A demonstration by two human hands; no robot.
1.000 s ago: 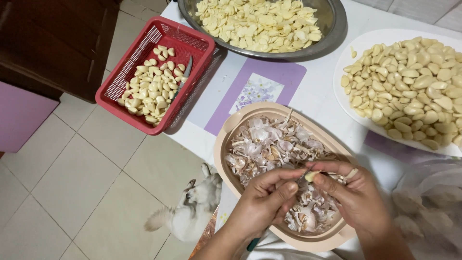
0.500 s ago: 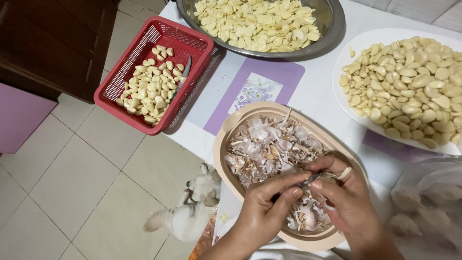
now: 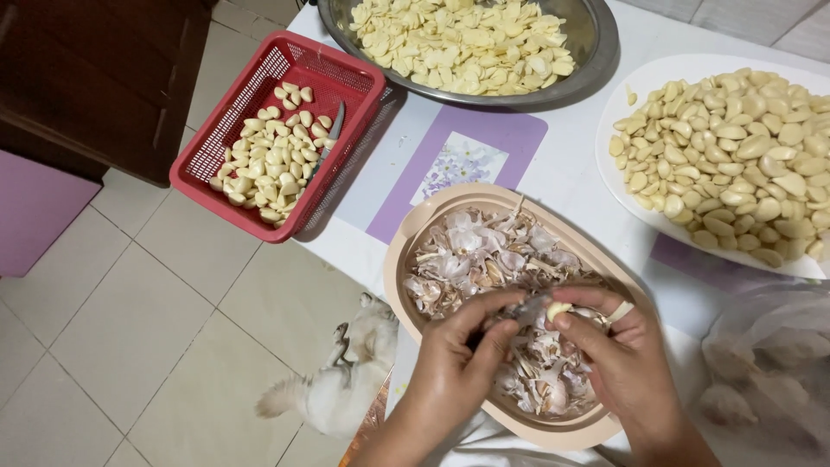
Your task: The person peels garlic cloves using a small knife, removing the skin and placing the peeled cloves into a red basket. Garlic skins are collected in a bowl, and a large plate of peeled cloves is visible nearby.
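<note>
Two bare hands meet over an oval beige plastic tub (image 3: 399,259) of papery garlic skins at six o'clock: the left hand (image 3: 454,367) pinches a small dark-handled knife (image 3: 510,311), while the right hand (image 3: 622,363) pinches a pale garlic clove (image 3: 558,309) at its blade. A pale cat (image 3: 341,380) lies on the tiled floor at eight o'clock. Farther out on the white desk (image 3: 571,156) sit a red plastic mesh basket (image 3: 259,112) at ten o'clock, a white platter (image 3: 622,95) of peeled cloves at two, and a steel bowl (image 3: 596,43) at twelve.
</note>
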